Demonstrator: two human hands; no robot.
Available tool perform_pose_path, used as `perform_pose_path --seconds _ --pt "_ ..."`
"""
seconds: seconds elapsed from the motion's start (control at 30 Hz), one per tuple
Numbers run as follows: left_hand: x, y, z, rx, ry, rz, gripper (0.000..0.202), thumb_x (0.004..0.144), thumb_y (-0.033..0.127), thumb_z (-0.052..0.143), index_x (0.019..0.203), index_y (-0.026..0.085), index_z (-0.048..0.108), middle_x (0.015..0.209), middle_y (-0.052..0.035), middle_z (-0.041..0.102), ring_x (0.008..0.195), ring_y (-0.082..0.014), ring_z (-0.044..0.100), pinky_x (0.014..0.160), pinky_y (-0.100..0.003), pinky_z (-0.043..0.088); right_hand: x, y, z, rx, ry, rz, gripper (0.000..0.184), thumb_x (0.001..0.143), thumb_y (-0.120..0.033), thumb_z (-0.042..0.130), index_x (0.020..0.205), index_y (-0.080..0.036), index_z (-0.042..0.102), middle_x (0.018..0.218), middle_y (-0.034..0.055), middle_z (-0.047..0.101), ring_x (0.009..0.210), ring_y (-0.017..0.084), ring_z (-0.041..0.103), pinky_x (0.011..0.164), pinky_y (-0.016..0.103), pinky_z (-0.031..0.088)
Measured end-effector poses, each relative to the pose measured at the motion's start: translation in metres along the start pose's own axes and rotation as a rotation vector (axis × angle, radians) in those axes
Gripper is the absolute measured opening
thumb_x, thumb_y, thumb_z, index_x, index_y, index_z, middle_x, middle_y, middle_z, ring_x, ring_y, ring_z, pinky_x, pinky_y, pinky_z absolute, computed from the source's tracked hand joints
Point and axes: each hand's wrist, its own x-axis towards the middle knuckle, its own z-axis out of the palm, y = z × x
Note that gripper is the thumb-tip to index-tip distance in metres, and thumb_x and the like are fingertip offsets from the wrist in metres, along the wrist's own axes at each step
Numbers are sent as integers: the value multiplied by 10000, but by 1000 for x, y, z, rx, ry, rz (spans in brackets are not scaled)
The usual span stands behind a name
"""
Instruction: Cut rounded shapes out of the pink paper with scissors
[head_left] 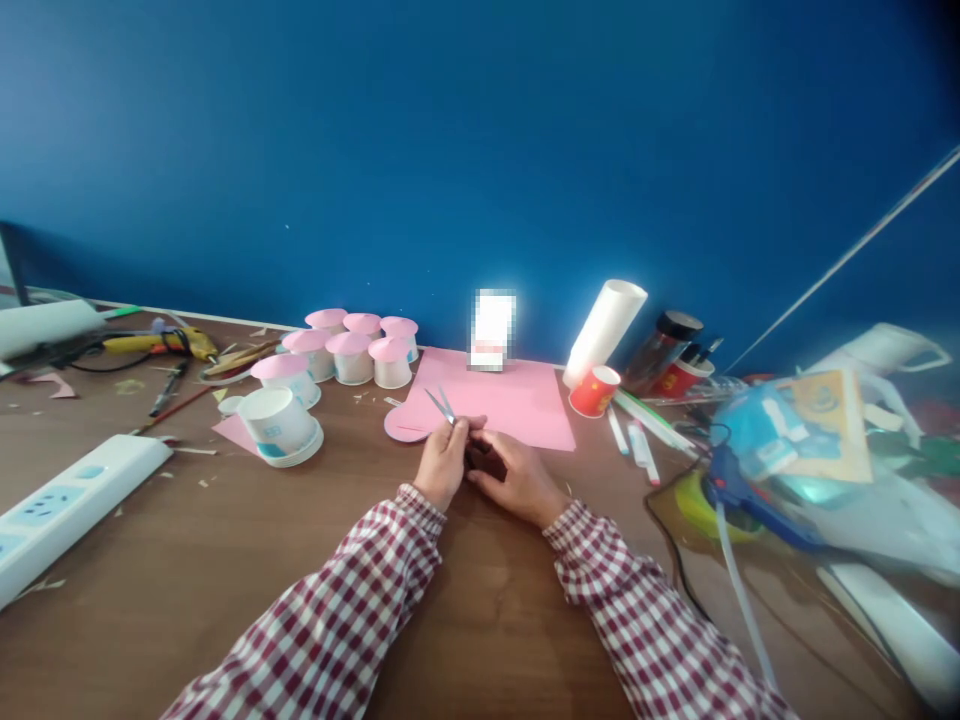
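A pair of scissors (441,404) is between my two hands, its partly spread silver blades pointing away and to the left. My left hand (442,465) is closed around it near the pivot. At the dark handles, my right hand (521,478) is closed with curled fingers; its fingertips are partly hidden. Beyond the hands lies a large pink paper sheet (517,400). A rounded pink paper piece (405,424) lies by the sheet's left corner, just past my left hand.
Several paper cups with pink cone tops (351,345) stand at the back left. Nearer is a white cup (271,422). A power strip (82,500) and glue gun (161,343) lie left. Right are a red cup (595,391), white roll (606,330), markers (639,448) and blue glue gun (757,505).
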Motion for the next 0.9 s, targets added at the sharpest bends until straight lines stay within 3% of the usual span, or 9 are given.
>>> perform_pose_path --seconds 0.07,0.13,0.23,0.33,0.5,0.63,0.77,0.9 --pt "1 5 -4 22 15 24 364 808 430 508 880 117 677 936 -110 688 853 -205 626 799 -339 474 -1 -2 0 31 33 -56 375 788 -202 603 1158 -194 540 1107 90 634 1011 222 593 894 360 474" --pt "0 10 -6 10 -17 41 352 806 435 512 834 118 663 899 -106 690 803 -187 635 754 -312 484 -3 -1 -1 37 151 -17 292 828 -191 552 1120 -191 561 1062 85 650 958 202 615 863 336 494" --pt "3 15 -11 -116 24 -72 367 813 466 484 853 120 604 761 -79 676 537 -133 595 510 -259 463 -6 9 -5 -23 339 180 215 871 -251 506 1063 -180 572 1005 89 656 865 190 631 764 319 527" --pt "12 13 -21 -190 -17 -119 336 787 432 533 852 106 578 666 -55 644 448 -112 554 437 -233 428 -5 25 -9 -165 367 336 355 860 -362 523 1145 -151 528 1113 143 616 989 247 597 799 388 520" --pt "21 8 -28 -144 73 -187 309 812 392 494 867 98 570 661 -62 641 417 -104 554 324 -171 271 13 42 -6 -449 132 297 787 736 -553 619 1341 -110 378 1362 204 416 1293 328 333 1050 486 303" --pt "19 9 -24 -107 90 -220 267 840 348 469 844 101 569 660 -56 634 421 -96 560 358 -174 339 37 53 3 -583 -114 420 944 690 -701 553 1410 -146 300 1473 188 259 1364 385 146 1055 559 194" --pt "19 10 -22 -62 112 -290 229 865 284 439 829 100 571 667 -59 628 460 -95 585 414 -175 400 45 60 9 -631 -220 434 748 820 -661 405 1420 -224 309 1497 137 250 1365 365 171 1040 577 172" --pt "20 10 -21 3 98 -309 235 871 273 434 803 99 577 701 -85 646 503 -102 603 432 -173 415 36 56 9 -623 -177 296 541 911 -474 404 1349 -161 443 1413 144 415 1302 304 340 1041 450 276"
